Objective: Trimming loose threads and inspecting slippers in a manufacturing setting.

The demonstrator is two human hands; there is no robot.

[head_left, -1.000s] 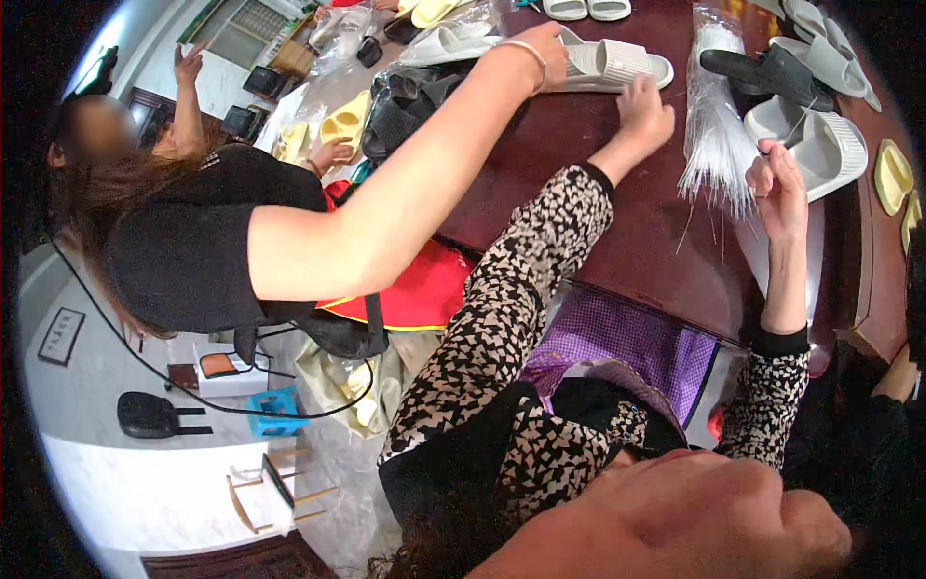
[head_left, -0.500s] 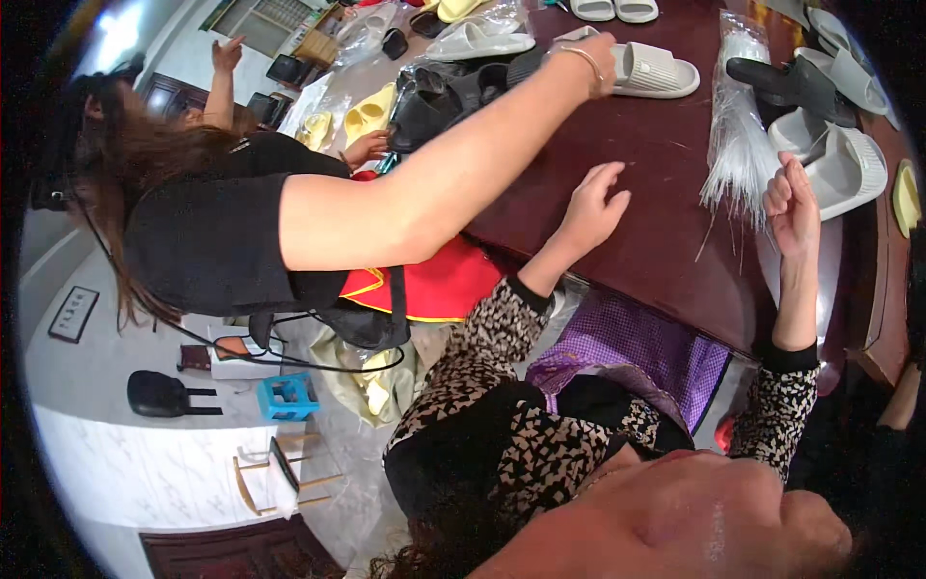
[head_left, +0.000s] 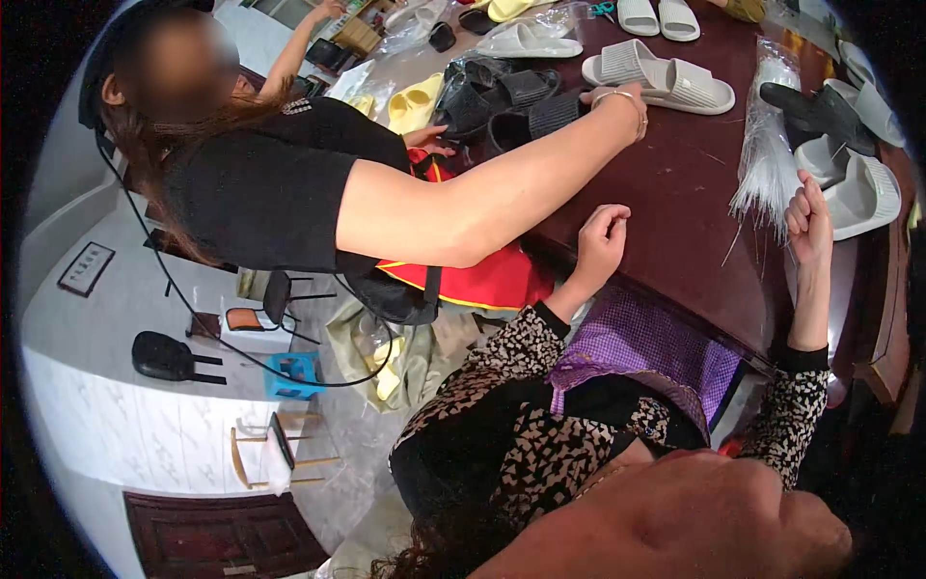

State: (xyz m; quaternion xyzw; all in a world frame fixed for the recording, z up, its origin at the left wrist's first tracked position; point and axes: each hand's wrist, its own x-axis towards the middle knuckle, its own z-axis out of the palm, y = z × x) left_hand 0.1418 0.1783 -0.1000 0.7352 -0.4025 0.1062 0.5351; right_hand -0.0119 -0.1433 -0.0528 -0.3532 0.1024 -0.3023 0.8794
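Note:
My left hand (head_left: 600, 246) is closed above the table's near edge, its fingers curled in; whatever they may hold is hidden. At the right, my right hand (head_left: 808, 220) is raised with its fingers pressed together in a pinch. Anything between them is too thin to make out. Beside it lie a bundle of thin clear plastic strands (head_left: 762, 174) and a pair of pale grey slippers (head_left: 866, 198). Farther off, a co-worker's hand (head_left: 622, 108) reaches beside another pair of pale grey slippers (head_left: 690, 85), which sit on the dark red table (head_left: 666, 203).
A co-worker in a black top (head_left: 260, 203) stands close at my left, their arm crossing over the table. Black slippers (head_left: 521, 106), yellow slippers (head_left: 415, 104) and white slippers (head_left: 526, 43) lie at the far left. A black slipper (head_left: 820, 111) rests at the right.
My left hand has gone from spread fingers to curled ones. The view has shifted, so the table sits farther right. The co-worker's hand has drawn back from the grey slippers.

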